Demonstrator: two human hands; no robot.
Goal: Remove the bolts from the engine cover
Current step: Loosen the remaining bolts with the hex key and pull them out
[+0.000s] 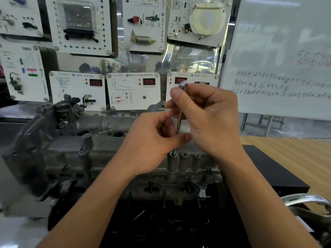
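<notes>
**gearhead22:** where's the bolt at?

**wrenchy:** The bolt (179, 120) stands almost upright over a boss (172, 155) on the near right edge of the engine cover (107, 154). The right hand (211, 119) pinches it up by the head, and the left hand (152, 144) pinches the shank lower down. The tip might be just inside the boss, it's blurry there.

**gearhead22:** tricky to hold?

**wrenchy:** Nah, I'd guess stiff, light, maybe oily. Grip the shank and lift straight.

A long bolt (179, 120) stands nearly upright over the grey engine cover (107, 154), right hand (211, 119) pinching its head, left hand (152, 145) pinching the shaft, tip sunk in the cover's near edge
</notes>
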